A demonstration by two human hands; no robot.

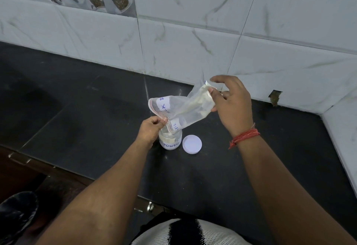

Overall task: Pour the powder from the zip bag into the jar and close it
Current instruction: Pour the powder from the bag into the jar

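Dark counter (87, 94) against white marble-look wall tiles. Left hand (150, 130) pinches the zip bag (183, 109) at its open mouth, holding it right over the jar (171, 140). Jar stands upright on the counter and is already part filled with powder. Lid (192, 144) lies just beside the jar, off. Right hand (231, 103) pinches the bag's raised bottom end, tipping it. Some powder clings inside the bag. Pour looks mostly done; left: empty the rest, put the lid on.
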